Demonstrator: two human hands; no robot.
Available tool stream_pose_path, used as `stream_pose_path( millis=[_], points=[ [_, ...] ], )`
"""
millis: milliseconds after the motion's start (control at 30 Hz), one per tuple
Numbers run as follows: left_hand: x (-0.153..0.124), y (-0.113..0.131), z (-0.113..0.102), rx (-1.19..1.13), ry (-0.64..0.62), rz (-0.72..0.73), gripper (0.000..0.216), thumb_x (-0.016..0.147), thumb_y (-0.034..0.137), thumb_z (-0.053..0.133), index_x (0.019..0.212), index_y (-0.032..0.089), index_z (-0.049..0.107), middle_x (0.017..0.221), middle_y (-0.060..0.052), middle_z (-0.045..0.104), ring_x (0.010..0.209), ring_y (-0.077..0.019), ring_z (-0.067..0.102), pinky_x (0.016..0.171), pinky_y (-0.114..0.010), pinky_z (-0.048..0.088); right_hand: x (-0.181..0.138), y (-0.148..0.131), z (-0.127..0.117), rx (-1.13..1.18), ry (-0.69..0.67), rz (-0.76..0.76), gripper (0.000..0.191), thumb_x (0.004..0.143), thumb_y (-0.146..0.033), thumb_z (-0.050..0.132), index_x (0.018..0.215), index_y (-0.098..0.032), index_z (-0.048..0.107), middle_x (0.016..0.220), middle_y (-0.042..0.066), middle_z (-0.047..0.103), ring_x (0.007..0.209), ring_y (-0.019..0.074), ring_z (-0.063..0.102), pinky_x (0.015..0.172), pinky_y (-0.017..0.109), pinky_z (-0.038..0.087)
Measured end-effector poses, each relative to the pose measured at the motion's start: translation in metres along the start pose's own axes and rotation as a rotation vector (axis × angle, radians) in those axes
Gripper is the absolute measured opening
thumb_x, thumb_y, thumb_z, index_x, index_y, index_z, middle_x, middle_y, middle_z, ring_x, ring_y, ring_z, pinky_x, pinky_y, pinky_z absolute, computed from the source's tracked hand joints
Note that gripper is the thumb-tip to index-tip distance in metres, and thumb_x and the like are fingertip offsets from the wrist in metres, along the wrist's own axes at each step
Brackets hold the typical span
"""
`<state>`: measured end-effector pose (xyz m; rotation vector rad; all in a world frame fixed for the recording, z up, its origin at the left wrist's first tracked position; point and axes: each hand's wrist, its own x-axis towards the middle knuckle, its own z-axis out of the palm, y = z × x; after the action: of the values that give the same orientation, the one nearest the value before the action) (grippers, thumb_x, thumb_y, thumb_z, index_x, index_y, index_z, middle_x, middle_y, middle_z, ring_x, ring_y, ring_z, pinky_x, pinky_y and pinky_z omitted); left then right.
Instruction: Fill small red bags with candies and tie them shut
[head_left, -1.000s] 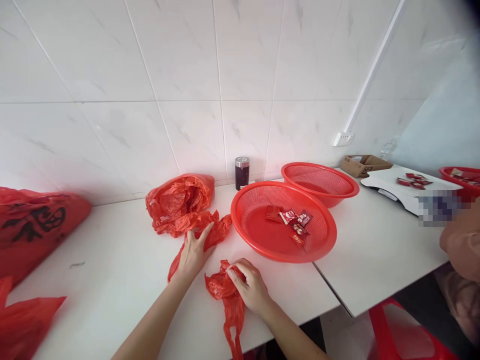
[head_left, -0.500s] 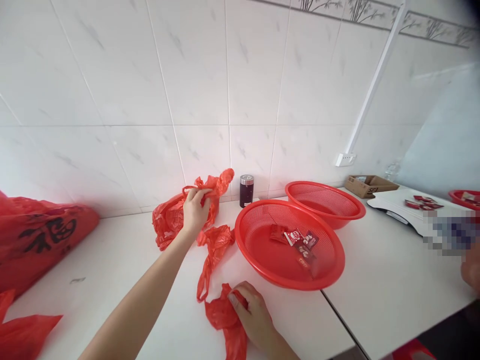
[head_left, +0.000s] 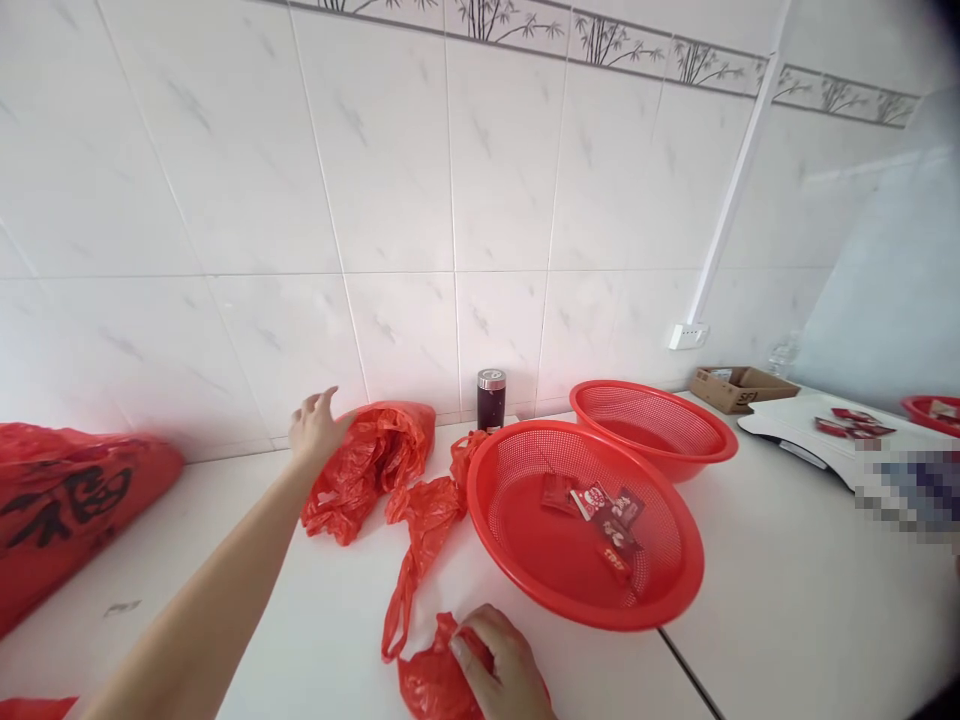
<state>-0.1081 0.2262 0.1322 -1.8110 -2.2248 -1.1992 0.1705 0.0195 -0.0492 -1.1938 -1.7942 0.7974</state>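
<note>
My left hand (head_left: 319,425) is raised at the left edge of a crumpled red plastic bag (head_left: 375,450), fingers apart and nothing visible in them. Whether its thumb side touches the bag I cannot tell. My right hand (head_left: 504,665) is closed on another red plastic bag (head_left: 436,682) near the table's front. Between the two lies a loose red bag (head_left: 426,525) with a long handle loop, reaching to the basket. Beside my right hand stands a red plastic basket (head_left: 517,540) holding several small wrapped snack packets (head_left: 619,525).
A second red basket (head_left: 652,420) stands behind the first. By the wall is a dark lidded cup (head_left: 491,402). Farther right are a cardboard box (head_left: 739,388) and a white scale (head_left: 795,425) with red packets (head_left: 853,424). At left lies a large red bag (head_left: 75,500) with black lettering.
My left hand has let go of the bunched red plastic and moved left. That plastic has dropped toward the basket. My right hand still holds its bag. The view has tilted up slightly.
</note>
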Motion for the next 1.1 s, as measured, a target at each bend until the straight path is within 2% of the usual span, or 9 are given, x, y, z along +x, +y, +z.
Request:
stream_pose_path(
  millis=[100, 200, 333, 467, 567, 667, 800, 933, 1100],
  points=[
    [-0.012, -0.037, 0.005, -0.021, -0.16, -0.106, 0.056, 0.065, 0.052, 0.068, 0.108, 0.015, 0.068, 0.105, -0.018, 0.07, 0.099, -0.0382, 0.063, 0.082, -0.044, 0.047, 0.001, 0.002, 0.001, 0.005, -0.005, 0.003, 0.022, 0.094, -0.034, 0.047, 0.082, -0.021, 0.06, 0.087, 0.005, 0.064, 0.085, 0.0194, 0.06, 0.08, 0.031, 0.046],
    [-0.022, -0.058, 0.007, -0.069, -0.255, -0.146, 0.047, 0.066, 0.063, 0.063, 0.083, 0.02, 0.072, 0.072, -0.006, 0.07, 0.074, -0.0296, 0.067, 0.068, -0.035, 0.049, 0.002, 0.001, 0.0, 0.001, -0.023, 0.012, 0.022, 0.093, -0.034, 0.048, 0.082, -0.021, 0.061, 0.087, 0.004, 0.064, 0.085, 0.0195, 0.059, 0.08, 0.031, 0.046],
    [-0.008, -0.069, 0.0, -0.103, -0.102, -0.218, 0.06, 0.08, 0.068, 0.04, 0.103, 0.02, 0.067, 0.091, -0.009, 0.069, 0.089, -0.0297, 0.065, 0.076, -0.038, 0.048, 0.002, -0.004, -0.002, 0.002, -0.028, 0.048, 0.022, 0.094, -0.035, 0.048, 0.082, -0.021, 0.061, 0.088, 0.003, 0.063, 0.086, 0.0186, 0.059, 0.081, 0.031, 0.045],
    [-0.004, -0.077, 0.007, -0.185, -0.109, -0.284, 0.078, 0.067, 0.066, 0.063, 0.13, 0.023, 0.051, 0.131, -0.018, 0.055, 0.11, -0.0338, 0.059, 0.084, -0.043, 0.048, 0.001, -0.004, -0.002, 0.032, -0.012, 0.055, 0.02, 0.094, -0.032, 0.049, 0.082, -0.022, 0.06, 0.088, 0.002, 0.063, 0.084, 0.0171, 0.058, 0.08, 0.029, 0.045],
    [-0.022, -0.078, 0.026, -0.293, -0.269, -0.336, 0.078, 0.064, 0.063, 0.069, 0.128, 0.022, 0.051, 0.118, -0.018, 0.064, 0.094, -0.0299, 0.067, 0.072, -0.042, 0.054, 0.0, -0.004, -0.002, 0.024, -0.011, 0.053, 0.02, 0.094, -0.032, 0.049, 0.081, -0.021, 0.06, 0.086, 0.002, 0.062, 0.083, 0.0169, 0.058, 0.079, 0.029, 0.044],
    [-0.04, -0.076, 0.044, -0.37, -0.372, -0.341, 0.046, 0.077, 0.05, 0.068, 0.108, 0.018, 0.062, 0.093, -0.007, 0.07, 0.075, -0.0182, 0.068, 0.066, -0.034, 0.056, 0.001, -0.006, -0.003, 0.01, -0.014, 0.05, 0.02, 0.094, -0.031, 0.049, 0.079, -0.021, 0.06, 0.086, 0.002, 0.062, 0.083, 0.0167, 0.058, 0.078, 0.028, 0.044],
    [-0.04, -0.077, 0.048, -0.298, -0.199, -0.403, 0.034, 0.088, 0.041, 0.059, 0.108, 0.013, 0.059, 0.091, -0.006, 0.066, 0.076, -0.017, 0.065, 0.069, -0.035, 0.055, 0.002, -0.01, -0.005, -0.004, -0.009, 0.045, 0.02, 0.093, -0.03, 0.051, 0.076, -0.021, 0.059, 0.085, 0.002, 0.062, 0.083, 0.0166, 0.058, 0.078, 0.028, 0.044],
    [-0.034, -0.074, 0.022, -0.151, 0.062, -0.388, 0.071, 0.073, 0.051, 0.068, 0.127, 0.01, 0.046, 0.121, -0.022, 0.054, 0.112, -0.0408, 0.055, 0.088, -0.056, 0.047, 0.001, -0.011, -0.006, -0.004, -0.013, 0.055, 0.021, 0.093, -0.031, 0.05, 0.077, -0.021, 0.06, 0.085, 0.002, 0.063, 0.083, 0.0164, 0.057, 0.078, 0.028, 0.044],
    [-0.075, -0.029, 0.005, -0.05, 0.138, -0.04, 0.054, 0.086, 0.044, 0.052, 0.135, 0.022, 0.041, 0.149, -0.015, 0.032, 0.14, -0.0337, 0.026, 0.113, -0.054, 0.022, -0.001, -0.009, -0.004, -0.008, -0.012, 0.03, 0.022, 0.093, -0.032, 0.05, 0.078, -0.021, 0.06, 0.086, 0.002, 0.063, 0.082, 0.0164, 0.057, 0.078, 0.028, 0.044]
  ],
)
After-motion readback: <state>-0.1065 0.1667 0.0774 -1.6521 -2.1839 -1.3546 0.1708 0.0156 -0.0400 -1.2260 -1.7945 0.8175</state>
